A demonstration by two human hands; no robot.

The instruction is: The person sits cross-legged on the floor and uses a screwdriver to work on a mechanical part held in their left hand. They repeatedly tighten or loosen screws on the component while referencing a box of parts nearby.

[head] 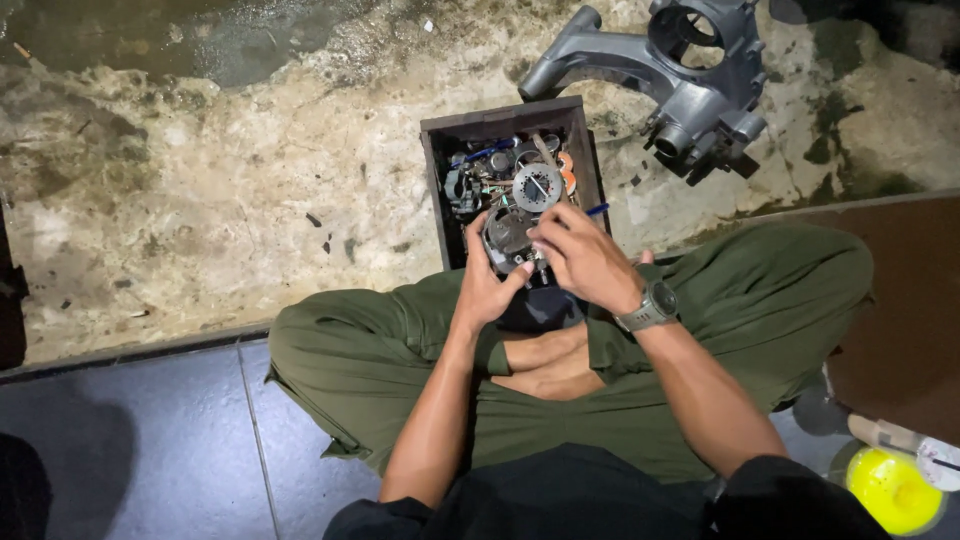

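I sit cross-legged in green trousers, looking down at both hands over my lap. My left hand grips a round grey metal part from below and the left. My right hand, with a grey watch on its wrist, rests its fingers on the top right of the same part. Just beyond the hands stands a dark open box filled with several small metal parts, among them a round toothed disc and something blue.
A large grey cast metal housing lies on the stained concrete floor at the top right. A yellow round container sits at the lower right beside a brown mat. Dark tiles lie at the lower left.
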